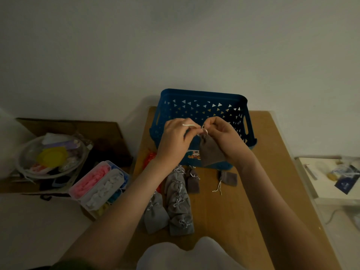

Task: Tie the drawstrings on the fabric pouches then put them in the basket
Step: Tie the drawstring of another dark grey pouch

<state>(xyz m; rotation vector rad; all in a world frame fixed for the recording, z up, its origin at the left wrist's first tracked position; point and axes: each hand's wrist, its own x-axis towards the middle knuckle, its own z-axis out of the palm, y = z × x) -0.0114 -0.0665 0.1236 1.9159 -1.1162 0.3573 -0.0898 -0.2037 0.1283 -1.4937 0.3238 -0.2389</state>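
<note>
We log wooden table (263,172), blue basket (202,106) at far end, grey pouches (178,199) piled near us. The left hand (175,141) and right hand (224,137) hold brown pouch (211,151) up before the basket, each pinching its drawstring (188,125). Likely risk: thin cord slips, knot fails, pouch drops onto pile.

Dim, low light. Directly behind the wooden table (259,172), a plain pale wall (175,45). Left of the table, a brown cardboard sheet (87,127) lying over pale floor (29,230). Right of the table, a lower white shelf (323,193), cluttered.
</note>
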